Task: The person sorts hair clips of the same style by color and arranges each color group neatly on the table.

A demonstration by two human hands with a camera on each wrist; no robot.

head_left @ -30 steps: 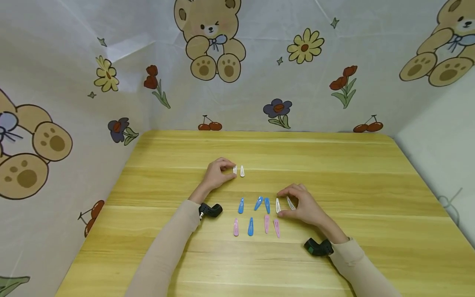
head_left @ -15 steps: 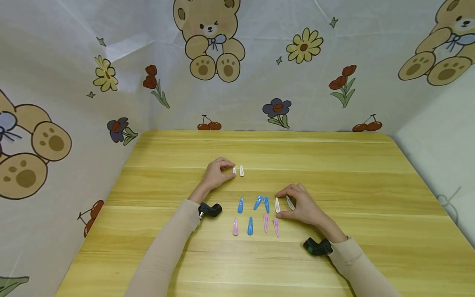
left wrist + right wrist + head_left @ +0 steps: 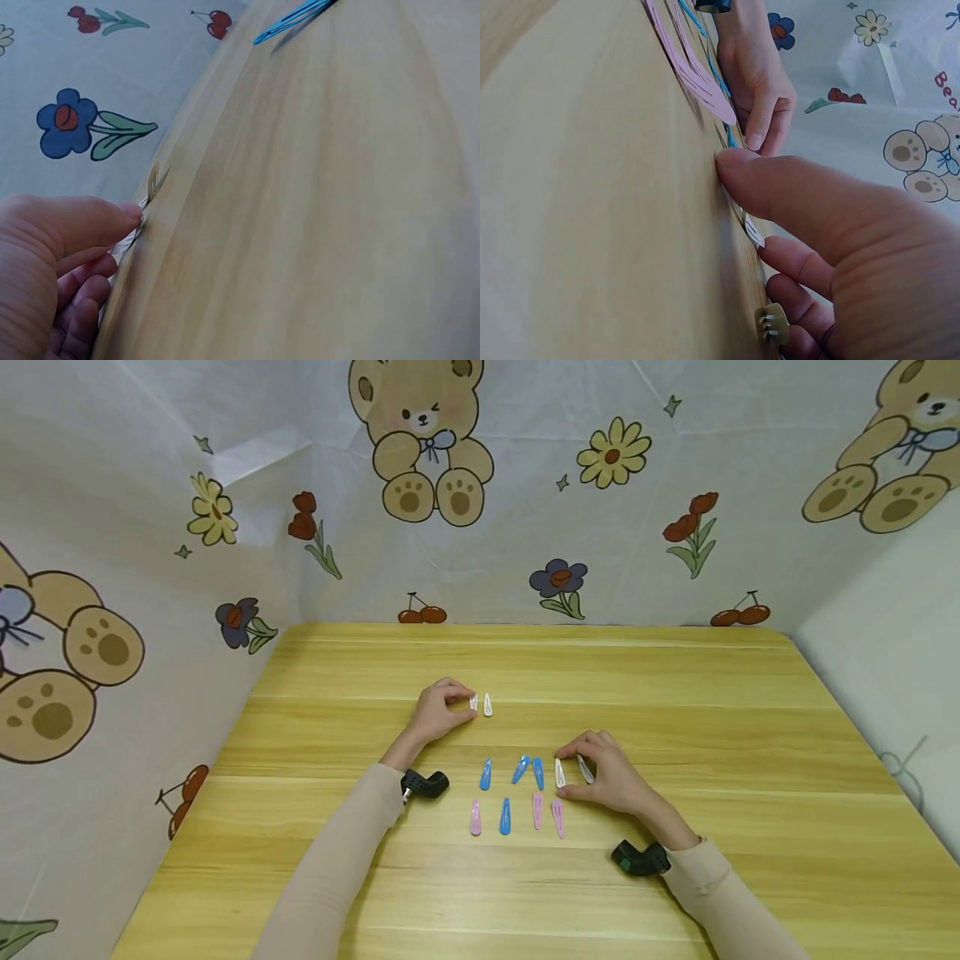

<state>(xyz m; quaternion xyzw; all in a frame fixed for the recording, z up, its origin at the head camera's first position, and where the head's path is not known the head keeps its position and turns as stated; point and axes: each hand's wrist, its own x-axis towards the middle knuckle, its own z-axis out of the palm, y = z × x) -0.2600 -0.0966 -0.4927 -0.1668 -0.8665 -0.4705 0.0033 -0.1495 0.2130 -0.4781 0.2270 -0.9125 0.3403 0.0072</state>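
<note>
In the head view my left hand (image 3: 435, 710) pinches a white snap hair clip (image 3: 474, 702) lengthwise, thumb at the near end and forefinger at the far end. A second white clip (image 3: 488, 705) lies just right of it. My right hand (image 3: 611, 778) holds another white snap hair clip (image 3: 559, 773) by its two ends in the same way, low at the tabletop. One more white clip (image 3: 585, 769) sits slanted beside the right fingers, partly hidden. The left wrist view shows the left thumb (image 3: 112, 217) against its clip, which the fingers mostly cover.
Between the hands lie several blue hair clips (image 3: 521, 769); pink hair clips (image 3: 476, 817) lie nearer the front. All are on a wooden table (image 3: 675, 693). A patterned cloth (image 3: 510, 468) hangs behind and on the left. Black wrist cameras (image 3: 426, 784) are strapped to both wrists.
</note>
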